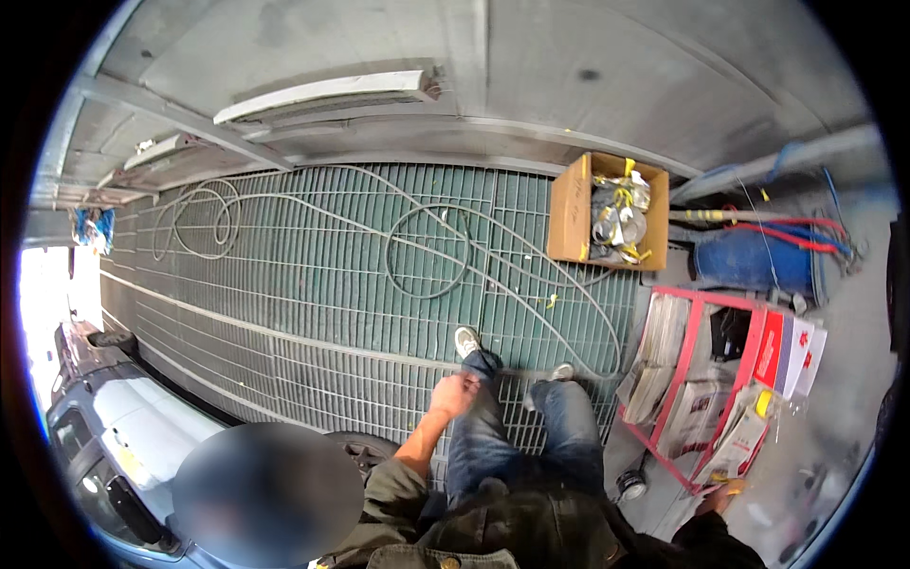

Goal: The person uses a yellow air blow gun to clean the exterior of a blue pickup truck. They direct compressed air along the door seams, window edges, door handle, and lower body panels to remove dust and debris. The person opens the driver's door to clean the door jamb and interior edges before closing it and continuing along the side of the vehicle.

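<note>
My left hand (455, 394) hangs in front of my left jeans leg with the fingers curled in, and I see nothing in it. Its bare forearm comes out of an olive jacket sleeve. My right hand (720, 495) is low at the right, beside the bottom corner of a red metal rack (697, 327). A dark sleeve hides most of it, and its fingers cannot be made out. My two feet in light shoes (466, 339) stand on a green metal grate floor (284, 284).
A grey hose (427, 251) loops across the grate. A cardboard box (569, 209) of wrapped parts stands beyond it, with a blue drum (758, 261) and coloured hoses to its right. The rack holds stacked papers. A silver car (123, 427) and a tyre (355, 448) are at the left. A small can (630, 486) sits by the rack.
</note>
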